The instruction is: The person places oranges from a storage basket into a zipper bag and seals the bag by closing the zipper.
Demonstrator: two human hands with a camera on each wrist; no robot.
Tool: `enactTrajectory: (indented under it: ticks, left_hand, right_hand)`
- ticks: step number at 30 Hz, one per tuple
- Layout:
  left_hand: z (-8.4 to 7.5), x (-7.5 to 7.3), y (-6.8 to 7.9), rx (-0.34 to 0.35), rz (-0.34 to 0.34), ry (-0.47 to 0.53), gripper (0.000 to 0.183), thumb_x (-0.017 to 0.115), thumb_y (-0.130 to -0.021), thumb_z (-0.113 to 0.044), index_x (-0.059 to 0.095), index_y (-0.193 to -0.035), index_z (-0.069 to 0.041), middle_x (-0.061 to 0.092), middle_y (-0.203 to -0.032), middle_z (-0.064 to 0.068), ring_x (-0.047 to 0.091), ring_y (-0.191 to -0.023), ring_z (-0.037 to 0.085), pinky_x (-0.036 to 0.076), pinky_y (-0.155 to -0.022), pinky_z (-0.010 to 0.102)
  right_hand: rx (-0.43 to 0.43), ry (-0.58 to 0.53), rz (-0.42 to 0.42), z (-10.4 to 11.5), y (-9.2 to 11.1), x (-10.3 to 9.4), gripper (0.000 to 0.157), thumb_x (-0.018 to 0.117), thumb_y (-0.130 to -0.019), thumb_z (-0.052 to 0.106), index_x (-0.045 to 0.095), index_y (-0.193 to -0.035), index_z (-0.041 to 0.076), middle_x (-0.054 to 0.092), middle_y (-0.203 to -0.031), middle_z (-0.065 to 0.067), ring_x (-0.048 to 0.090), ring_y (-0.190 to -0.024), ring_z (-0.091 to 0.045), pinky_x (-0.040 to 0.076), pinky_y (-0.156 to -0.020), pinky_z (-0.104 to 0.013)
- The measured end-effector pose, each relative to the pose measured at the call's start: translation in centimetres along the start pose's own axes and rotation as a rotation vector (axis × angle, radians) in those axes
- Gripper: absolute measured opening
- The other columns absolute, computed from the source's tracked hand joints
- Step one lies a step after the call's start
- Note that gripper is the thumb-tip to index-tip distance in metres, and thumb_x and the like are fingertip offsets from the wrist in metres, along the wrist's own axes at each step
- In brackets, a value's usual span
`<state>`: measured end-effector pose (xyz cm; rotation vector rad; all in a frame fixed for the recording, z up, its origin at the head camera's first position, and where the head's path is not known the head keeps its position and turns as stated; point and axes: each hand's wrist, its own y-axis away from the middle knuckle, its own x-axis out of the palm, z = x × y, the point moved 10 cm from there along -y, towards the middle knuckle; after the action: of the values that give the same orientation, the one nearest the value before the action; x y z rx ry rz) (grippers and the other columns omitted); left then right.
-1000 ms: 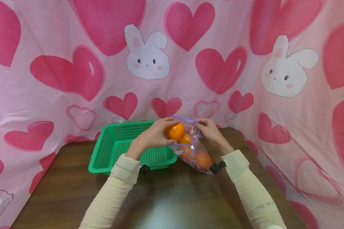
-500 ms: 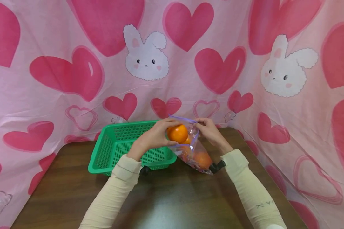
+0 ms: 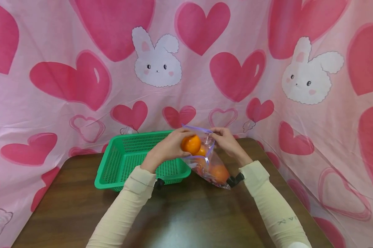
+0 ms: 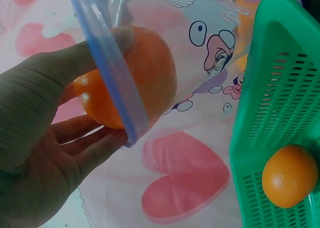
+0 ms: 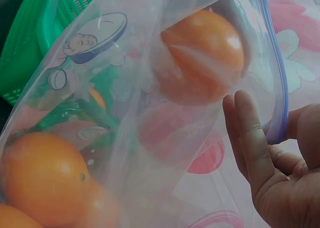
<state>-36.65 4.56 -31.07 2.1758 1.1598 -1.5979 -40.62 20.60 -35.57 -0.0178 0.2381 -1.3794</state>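
My left hand [image 3: 169, 147] grips an orange [image 3: 190, 144] at the mouth of a clear zip bag [image 3: 213, 161] with a purple seal. In the left wrist view, the thumb and part of this orange [image 4: 152, 72] are behind the bag's film, with the fingers below. On the bag's right side, my right hand [image 3: 226, 141] pinches the purple-edged rim [image 5: 281, 87] between thumb and fingers; two fingertips lie straight near the film. Several oranges [image 5: 45, 178] sit low inside the bag, blurred by the plastic. The bag leans down toward the right wrist.
A green slotted basket [image 3: 107, 187] stands left of the bag on the brown wooden table [image 3: 186, 220]. In it lies an orange [image 4: 290, 175], seen in the left wrist view. A pink cloth [image 3: 201, 79] with hearts and rabbits hangs behind the table.
The gripped orange has shifted slightly right with my left hand, then back a little, staying at the bag's mouth. My right hand keeps its pinch on the rim, almost unmoved.
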Motion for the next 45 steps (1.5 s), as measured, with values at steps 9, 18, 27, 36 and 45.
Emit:
enactTrajectory:
  ticks: [9,18,27,36,45]
  left_hand:
    - [0.1,0.6,-0.4,0.009,0.018,-0.004,0.060,0.090,-0.078,-0.016,0.065,-0.133,-0.013,0.062,-0.131,0.006,0.057,-0.116,0.022,0.057,-0.097,0.039]
    - [0.2,0.7,-0.2,0.024,-0.030,-0.053,0.055,0.083,-0.085,-0.013,0.065,-0.137,-0.009,0.064,-0.135,0.009,0.057,-0.125,0.026,0.053,-0.103,0.041]
    - [1.4,-2.8,2.9,0.193,-0.349,0.155,0.036,0.077,-0.088,-0.005,0.071,-0.123,-0.001,0.067,-0.123,0.010,0.064,-0.112,0.027,0.058,-0.095,0.042]
    - [7.6,-2.8,2.7,-0.052,-0.293,0.295,0.033,0.068,-0.096,-0.005,0.067,-0.128,0.001,0.064,-0.131,0.019,0.060,-0.117,0.036,0.053,-0.100,0.056]
    - [10.9,-1.2,1.4,-0.147,-0.201,0.285,0.035,0.065,-0.098,-0.008,0.064,-0.131,0.004,0.064,-0.131,0.020,0.060,-0.117,0.041,0.052,-0.101,0.057]
  right_hand:
    - [0.016,-0.009,0.005,0.1,0.0,0.2,0.031,0.050,-0.104,0.003,0.055,-0.124,-0.020,0.066,-0.077,0.001,0.060,-0.060,-0.008,0.047,-0.049,-0.017]
    - [0.004,0.002,-0.012,0.3,0.1,-0.2,0.024,0.052,-0.103,0.003,0.061,-0.118,-0.015,0.066,-0.075,0.000,0.059,-0.060,-0.008,0.049,-0.051,-0.020]
    - [0.027,0.010,-0.024,0.1,0.1,-0.9,0.029,0.051,-0.104,0.004,0.061,-0.124,-0.014,0.067,-0.077,0.001,0.064,-0.062,-0.008,0.056,-0.056,-0.022]
    - [0.027,0.014,-0.035,0.1,0.4,-0.9,0.026,0.052,-0.103,0.003,0.060,-0.121,-0.014,0.065,-0.074,0.001,0.057,-0.058,-0.006,0.048,-0.049,-0.019]
    - [0.032,0.024,-0.012,-0.1,0.5,-0.7,0.028,0.052,-0.104,0.005,0.059,-0.122,-0.015,0.065,-0.077,0.002,0.056,-0.057,-0.007,0.049,-0.049,-0.018]
